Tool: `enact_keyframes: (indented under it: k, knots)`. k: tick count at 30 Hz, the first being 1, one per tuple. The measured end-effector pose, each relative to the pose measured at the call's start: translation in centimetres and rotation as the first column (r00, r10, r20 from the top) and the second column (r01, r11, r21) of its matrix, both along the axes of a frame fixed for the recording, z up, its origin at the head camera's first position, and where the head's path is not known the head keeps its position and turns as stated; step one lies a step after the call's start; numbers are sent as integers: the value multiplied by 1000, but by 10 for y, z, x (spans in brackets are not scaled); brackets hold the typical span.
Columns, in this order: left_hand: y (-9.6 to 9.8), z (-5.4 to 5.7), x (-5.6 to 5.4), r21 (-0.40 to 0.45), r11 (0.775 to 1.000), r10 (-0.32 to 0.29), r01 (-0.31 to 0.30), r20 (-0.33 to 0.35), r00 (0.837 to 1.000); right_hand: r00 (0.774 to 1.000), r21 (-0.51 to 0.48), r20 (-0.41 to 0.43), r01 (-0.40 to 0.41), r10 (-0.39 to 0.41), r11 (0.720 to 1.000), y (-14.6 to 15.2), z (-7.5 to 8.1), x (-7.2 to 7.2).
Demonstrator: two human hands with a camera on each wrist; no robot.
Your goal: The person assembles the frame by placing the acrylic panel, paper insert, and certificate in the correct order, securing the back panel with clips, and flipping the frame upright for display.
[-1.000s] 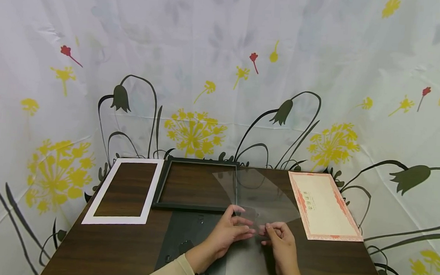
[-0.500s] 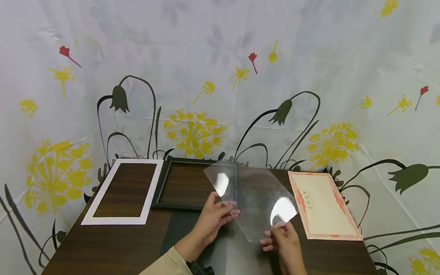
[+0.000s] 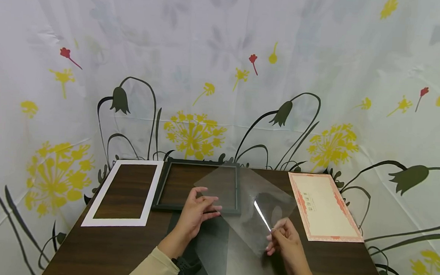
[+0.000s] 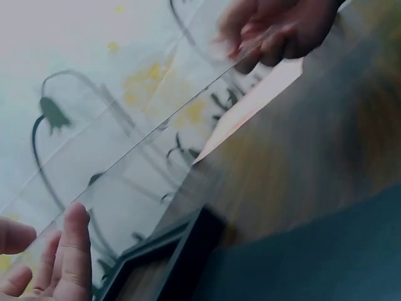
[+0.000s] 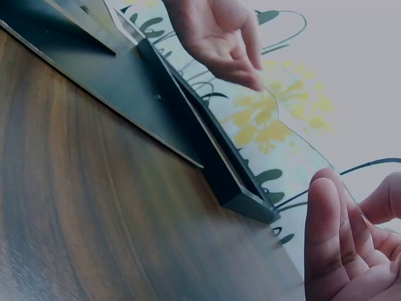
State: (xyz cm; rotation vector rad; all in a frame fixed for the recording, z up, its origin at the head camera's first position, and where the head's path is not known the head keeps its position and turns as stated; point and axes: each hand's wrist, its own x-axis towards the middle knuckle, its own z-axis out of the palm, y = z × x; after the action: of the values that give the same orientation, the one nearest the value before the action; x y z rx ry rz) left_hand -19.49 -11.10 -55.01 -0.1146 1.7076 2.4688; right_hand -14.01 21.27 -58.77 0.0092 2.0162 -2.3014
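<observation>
A clear plastic sheet (image 3: 246, 197) is held up at a slant over the middle of the table, with a thin streak of light reflected on it. My left hand (image 3: 197, 213) holds its left edge between thumb and fingers; in the left wrist view the sheet's edge runs between them. At the opposite edge my right hand (image 3: 286, 242) pinches the sheet between thumb and curled fingers. Behind the sheet lies a dark picture frame (image 3: 159, 192), partly seen through it. Beneath both hands is a dark backing board (image 3: 214, 245), its near part covered by the left wrist.
On the left lies a white mat border (image 3: 120, 222) with a cut-out centre. A cream certificate (image 3: 328, 207) with a red patterned edge lies on the right. The brown wooden table (image 3: 98, 251) ends at a flower-printed curtain (image 3: 208, 70).
The left hand has moved left and slightly up along the sheet, away from the right hand. The right hand has shifted slightly right, and the sheet has tilted, its glare shrinking to a streak.
</observation>
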Motion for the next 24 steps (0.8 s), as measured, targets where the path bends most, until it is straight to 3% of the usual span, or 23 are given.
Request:
enact_keyframes:
  k: [4,6,9,15,24]
  knots:
    - [-19,3,-8,-50,997,57,-56,11,998,1000,39,-15,-20,20,999,6,3,-5]
    - [-29,4,-11,-80,995,59,-57,25,998,999,66,-30,-22,24,998,8,5,-9]
    - [-42,4,-12,-145,989,10,-4,37,999,998,125,-60,-23,31,992,12,8,-13]
    - [-55,1,-5,-272,957,-100,103,23,995,996,213,-93,4,17,977,11,7,-24]
    - [-77,-11,-3,-283,940,-193,189,16,981,998,235,-49,45,-34,971,-3,0,-42]
